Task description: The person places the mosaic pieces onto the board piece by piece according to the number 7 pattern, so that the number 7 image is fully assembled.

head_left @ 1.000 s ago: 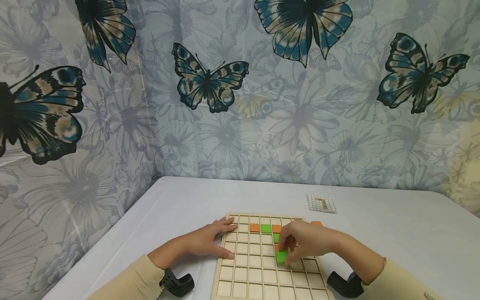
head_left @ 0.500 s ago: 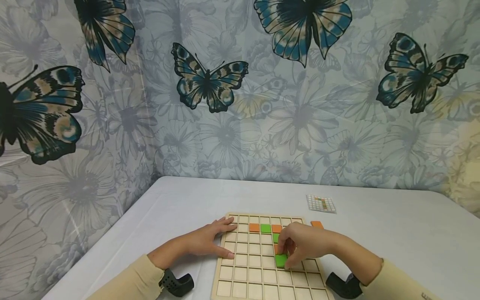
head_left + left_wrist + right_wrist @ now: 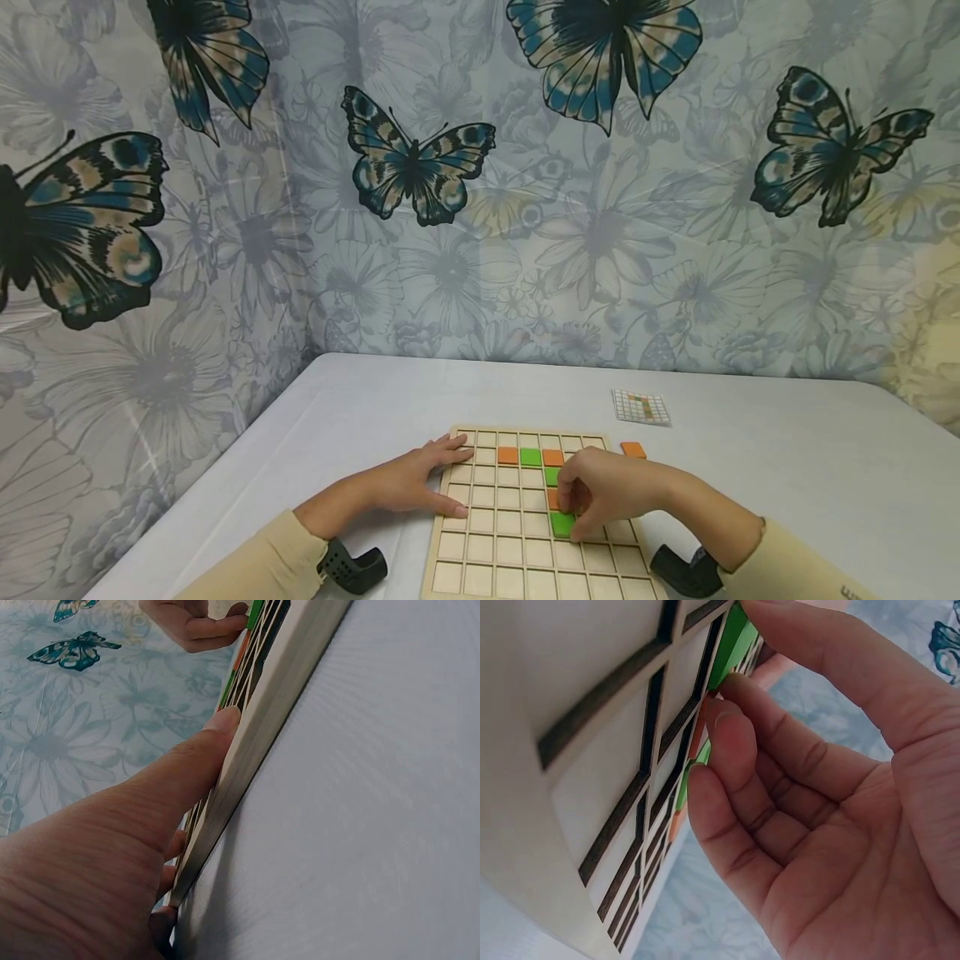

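Observation:
A wooden grid board [image 3: 495,583] lies on the table. My right hand [image 3: 611,492] is over its right half, thumb and index finger pinching a green square tile [image 3: 562,525] by its edges. In the right wrist view this green tile [image 3: 733,645] looks slightly tilted at its cell, and the other fingers curl beside the board. Above it in the same column are an orange tile [image 3: 553,499] and another green tile [image 3: 552,476]. Orange and green tiles [image 3: 530,457] form a row near the top. My left hand [image 3: 416,479] rests spread on the board's left edge, thumb touching the rim [image 3: 259,712].
A loose orange tile [image 3: 633,450] lies beyond the board's right edge, partly behind my right hand. Farther back is a small card [image 3: 642,407] printed with a coloured grid. A white cloth covers the table [image 3: 360,392], and a butterfly-patterned curtain [image 3: 600,250] hangs behind.
The green tile under my right fingers has come down and toward me, over the cell below the orange tile. My right hand shifted slightly with it. The left hand stays put.

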### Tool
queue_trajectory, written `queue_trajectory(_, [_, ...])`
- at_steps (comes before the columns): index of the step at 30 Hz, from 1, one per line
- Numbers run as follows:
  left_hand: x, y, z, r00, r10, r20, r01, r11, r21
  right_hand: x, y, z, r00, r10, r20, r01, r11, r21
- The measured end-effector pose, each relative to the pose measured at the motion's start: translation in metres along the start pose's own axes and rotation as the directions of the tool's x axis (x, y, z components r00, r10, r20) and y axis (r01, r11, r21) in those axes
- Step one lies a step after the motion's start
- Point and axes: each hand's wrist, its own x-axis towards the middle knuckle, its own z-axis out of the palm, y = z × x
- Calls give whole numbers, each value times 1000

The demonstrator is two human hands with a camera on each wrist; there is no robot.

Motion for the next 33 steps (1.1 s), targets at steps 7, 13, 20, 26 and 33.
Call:
queue_trajectory(7, [0,0,0,1000,-5,-17,5,1000,12,1,0,0,1000,16,-8,-16,1000,1])
queue_trajectory(13, [0,0,0,1000,-13,-21,14,1000,13,1,0,-2,1000,14,-16,-14,1000,5])
queue_trajectory(20, [1,0,0,1000,-7,-19,7,1000,13,-7,13,-18,994,-67,-87,66,998,-16])
queue_trajectory(26, [1,0,1,1000,-9,-13,9,1000,7,-11,37,-33,982,6,-190,-8,1000,-7])
queue_trajectory(33, [1,0,1,1000,-7,-9,7,1000,2,-17,63,-42,962,58,-267,-50,998,36])
